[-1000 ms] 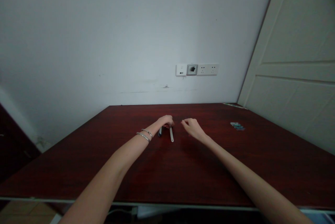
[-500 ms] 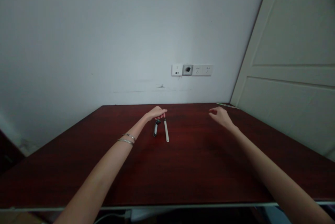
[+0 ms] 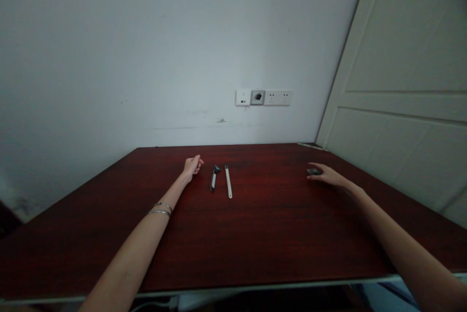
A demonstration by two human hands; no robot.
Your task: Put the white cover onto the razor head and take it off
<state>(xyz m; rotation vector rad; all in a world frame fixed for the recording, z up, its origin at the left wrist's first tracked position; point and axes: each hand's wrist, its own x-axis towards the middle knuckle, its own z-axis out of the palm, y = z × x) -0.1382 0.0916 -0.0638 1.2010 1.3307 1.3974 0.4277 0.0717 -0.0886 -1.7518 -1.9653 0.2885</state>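
Observation:
My left hand (image 3: 191, 165) rests on the dark red table (image 3: 233, 234) with its fingers loosely curled and nothing in it; two thin bangles sit on that wrist. Just right of it lie a small dark razor-like tool (image 3: 214, 179) and a slim white stick (image 3: 228, 182), side by side and apart from the hand. My right hand (image 3: 327, 175) lies flat far to the right, fingers stretched over a small bluish packet (image 3: 313, 171), touching it.
A white wall stands behind the table with a row of sockets (image 3: 263, 97). A pale door (image 3: 401, 108) closes off the right side. A thin flat strip (image 3: 308, 146) lies at the table's far right corner.
My left hand let go of the two tools and drew back to the left. My right hand swung far right and came down on the small packet. The view shifted right.

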